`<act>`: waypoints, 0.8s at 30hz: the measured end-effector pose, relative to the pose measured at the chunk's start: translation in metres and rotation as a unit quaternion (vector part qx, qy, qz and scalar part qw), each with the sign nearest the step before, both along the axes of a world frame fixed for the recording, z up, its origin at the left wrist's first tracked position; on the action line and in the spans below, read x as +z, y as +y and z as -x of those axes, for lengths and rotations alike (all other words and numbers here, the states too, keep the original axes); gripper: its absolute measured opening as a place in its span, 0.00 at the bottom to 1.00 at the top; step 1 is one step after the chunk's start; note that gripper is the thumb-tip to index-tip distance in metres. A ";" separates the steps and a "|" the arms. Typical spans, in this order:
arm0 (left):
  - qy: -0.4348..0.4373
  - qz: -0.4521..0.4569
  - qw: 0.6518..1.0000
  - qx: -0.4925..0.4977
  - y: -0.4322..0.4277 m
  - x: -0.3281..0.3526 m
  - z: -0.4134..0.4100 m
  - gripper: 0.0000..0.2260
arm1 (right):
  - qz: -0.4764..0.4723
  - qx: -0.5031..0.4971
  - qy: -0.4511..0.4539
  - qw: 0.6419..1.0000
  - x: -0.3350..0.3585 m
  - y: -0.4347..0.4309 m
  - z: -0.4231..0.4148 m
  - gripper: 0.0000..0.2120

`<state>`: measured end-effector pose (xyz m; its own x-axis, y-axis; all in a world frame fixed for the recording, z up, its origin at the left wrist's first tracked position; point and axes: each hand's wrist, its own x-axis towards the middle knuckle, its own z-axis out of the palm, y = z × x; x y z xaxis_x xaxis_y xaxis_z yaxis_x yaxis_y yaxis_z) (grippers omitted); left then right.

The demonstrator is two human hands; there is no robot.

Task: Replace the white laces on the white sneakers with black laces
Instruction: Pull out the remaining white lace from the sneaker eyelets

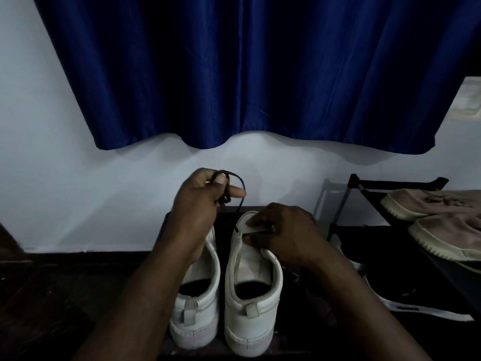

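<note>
Head view: left hand [197,204], right hand [286,233] grip black lace [240,182] on sneaker [250,321].

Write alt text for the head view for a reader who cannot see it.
A person's left hand holds up a black lace while the right hand grips the front of the right sneaker, where the lace crosses. The left sneaker stands beside it, heel toward the camera, under a blue curtain.

No legible text, label, brand or number anywhere.
</note>
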<state>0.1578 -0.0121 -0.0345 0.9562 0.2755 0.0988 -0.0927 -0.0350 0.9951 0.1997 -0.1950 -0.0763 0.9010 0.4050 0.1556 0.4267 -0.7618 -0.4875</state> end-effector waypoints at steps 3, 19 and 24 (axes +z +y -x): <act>0.025 0.083 0.995 -0.052 -0.005 0.003 0.003 0.08 | 0.000 -0.001 -0.002 1.000 0.001 0.000 0.000 0.19; 0.120 -0.632 0.761 -0.082 0.000 -0.007 0.006 0.09 | -0.026 0.020 0.002 0.999 -0.005 -0.002 -0.002 0.17; 0.019 -0.277 0.961 -0.014 0.010 0.000 -0.003 0.04 | -0.007 0.007 -0.004 1.000 -0.004 -0.001 -0.003 0.17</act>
<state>0.1610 -0.0021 -0.0342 0.9682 0.1650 0.1882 -0.0657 -0.5581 0.8272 0.2024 -0.1962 -0.0799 0.8934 0.4163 0.1691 0.4424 -0.7488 -0.4935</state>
